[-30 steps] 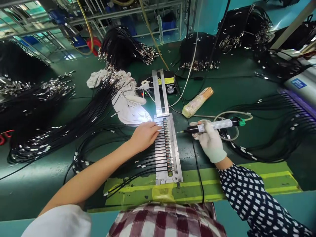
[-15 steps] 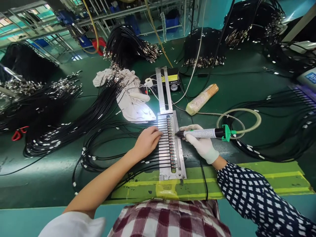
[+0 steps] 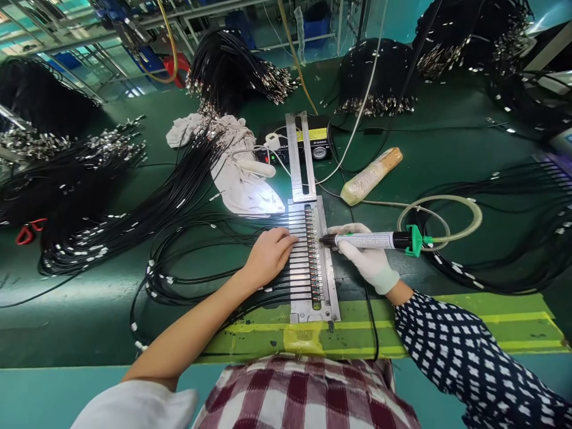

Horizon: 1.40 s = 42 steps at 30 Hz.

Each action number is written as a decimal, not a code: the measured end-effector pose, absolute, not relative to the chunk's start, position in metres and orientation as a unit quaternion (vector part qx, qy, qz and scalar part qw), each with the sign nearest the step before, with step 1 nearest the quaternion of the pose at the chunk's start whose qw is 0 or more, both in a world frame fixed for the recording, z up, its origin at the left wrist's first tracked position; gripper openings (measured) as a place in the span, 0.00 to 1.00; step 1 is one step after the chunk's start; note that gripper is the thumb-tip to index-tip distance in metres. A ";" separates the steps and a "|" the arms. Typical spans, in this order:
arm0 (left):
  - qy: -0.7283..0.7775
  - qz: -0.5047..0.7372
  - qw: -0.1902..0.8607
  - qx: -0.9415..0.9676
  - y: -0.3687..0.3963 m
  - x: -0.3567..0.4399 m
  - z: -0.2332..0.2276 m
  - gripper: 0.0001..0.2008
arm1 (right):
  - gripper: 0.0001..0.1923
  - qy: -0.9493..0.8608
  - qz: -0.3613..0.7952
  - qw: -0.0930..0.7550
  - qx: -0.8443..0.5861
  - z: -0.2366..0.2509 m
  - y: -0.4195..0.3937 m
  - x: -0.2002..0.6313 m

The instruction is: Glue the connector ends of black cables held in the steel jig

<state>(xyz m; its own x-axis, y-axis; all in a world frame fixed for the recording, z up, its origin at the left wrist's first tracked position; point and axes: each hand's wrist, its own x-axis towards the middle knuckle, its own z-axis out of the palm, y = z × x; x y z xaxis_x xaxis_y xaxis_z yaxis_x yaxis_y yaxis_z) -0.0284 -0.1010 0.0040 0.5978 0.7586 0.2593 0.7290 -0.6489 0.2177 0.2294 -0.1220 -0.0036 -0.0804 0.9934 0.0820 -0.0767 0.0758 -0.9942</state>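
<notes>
A metal fixture (image 3: 300,308) lies in front of me, with several black cables (image 3: 300,271) laid side by side across it and their small metal connectors (image 3: 315,269) lined up in its slot. My left hand (image 3: 267,256), bare, rests at the left of the fixture with thumb and index finger closed on one black cable; the exact contact is partly hidden. My right hand (image 3: 369,262), in a white glove with bare fingertips not clearly visible, grips a dispensing syringe (image 3: 373,240). Its black tip points left at the connector row, and a clear tube leaves its green cap.
Behind the fixture stands a black dispenser box (image 3: 319,141) with a gauge. Left of it lies a white cloth (image 3: 232,179) under a bright light. A wrapped yellowish block (image 3: 370,177) lies right. Cable bundles (image 3: 241,71) surround the bench, and red-handled scissors (image 3: 30,231) lie far left.
The whole view has shifted slightly. Both hands keep nearly the same place at the fixture, with the syringe still held and its tip near the connectors.
</notes>
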 end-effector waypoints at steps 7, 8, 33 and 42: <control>0.415 0.169 0.051 0.892 -0.101 -0.028 0.003 0.11 | 0.12 -0.540 0.518 0.512 -0.423 -0.006 -0.122 0.232; 0.415 0.169 0.052 0.892 -0.101 -0.028 0.004 0.12 | 0.12 -0.540 0.518 0.512 -0.423 -0.006 -0.122 0.232; 0.381 0.173 0.037 0.908 -0.042 0.053 0.048 0.13 | 0.11 -0.238 0.510 0.765 -0.315 0.042 -0.096 0.291; 0.447 0.136 0.094 0.879 0.003 0.154 0.073 0.24 | 0.19 -0.200 0.447 0.821 -0.293 0.056 -0.099 0.338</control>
